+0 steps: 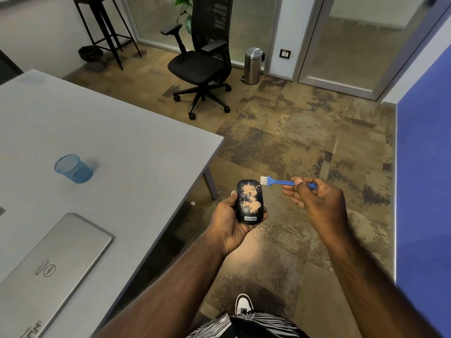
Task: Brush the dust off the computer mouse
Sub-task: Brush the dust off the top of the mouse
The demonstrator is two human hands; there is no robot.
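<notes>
A black computer mouse (249, 202) lies in the palm of my left hand (229, 218), held over the floor just off the table's corner. Tan dust covers much of its top in patches. My right hand (314, 198) pinches the handle of a small blue brush (280, 181) with white bristles. The bristle end points left and sits just right of the mouse's front end, a little apart from it.
A grey table (122, 132) on the left carries a blue mesh cup (73, 168) and a closed silver laptop (56, 259). Beyond stand a black office chair (202, 62), a steel bin (252, 65) and a tall stool (102, 28). A blue partition (424, 179) rises at right.
</notes>
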